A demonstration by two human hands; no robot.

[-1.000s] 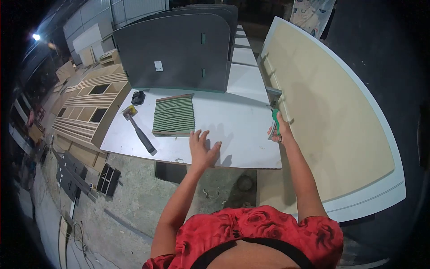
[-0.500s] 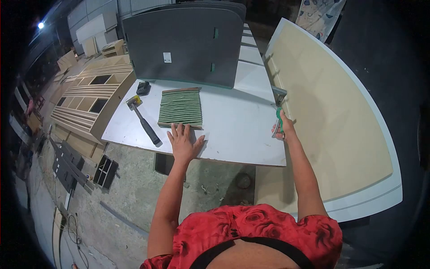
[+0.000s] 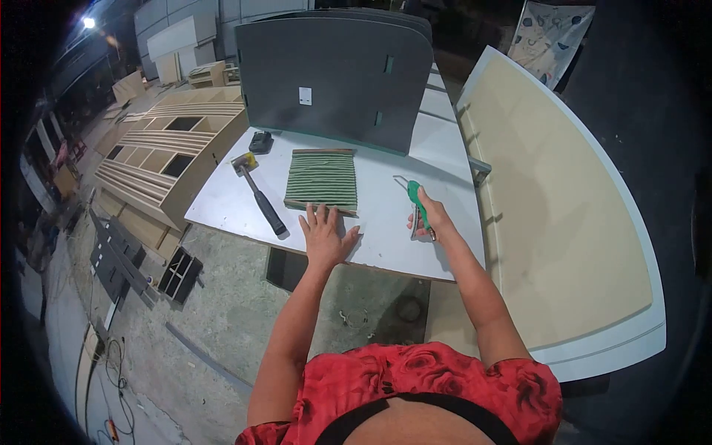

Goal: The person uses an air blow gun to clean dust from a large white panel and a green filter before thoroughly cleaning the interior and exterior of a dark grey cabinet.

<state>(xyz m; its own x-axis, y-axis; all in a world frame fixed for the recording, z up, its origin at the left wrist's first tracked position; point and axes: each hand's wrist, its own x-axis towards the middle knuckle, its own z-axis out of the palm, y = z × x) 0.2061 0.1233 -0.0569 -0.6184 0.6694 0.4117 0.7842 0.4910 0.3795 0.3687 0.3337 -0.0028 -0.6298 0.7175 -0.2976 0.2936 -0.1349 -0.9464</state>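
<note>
My left hand (image 3: 324, 239) lies flat on the white tabletop with its fingers spread. Its fingertips touch the near edge strip of a green pleated panel (image 3: 321, 180), which has brown strips along its near and far edges. Over the right part of the tabletop, my right hand (image 3: 434, 216) is closed around green-handled pliers (image 3: 415, 196). Their thin metal jaws point away to the upper left and look parted. A hammer (image 3: 261, 199) with a dark grip and a yellow patch at its head rests left of the panel. Behind it sits a small black block (image 3: 260, 142).
Tall dark grey boards (image 3: 334, 81) stand upright across the back of the white table (image 3: 386, 245). A large cream panel with a white border (image 3: 571, 208) is along the right. Wooden frames (image 3: 159, 148) lie at left, with dark crates (image 3: 180, 276) and cables on the concrete floor.
My right hand has moved left with the pliers, from the table's right edge to above the tabletop. My left hand stays at the panel's near edge. The view has shifted slightly.
</note>
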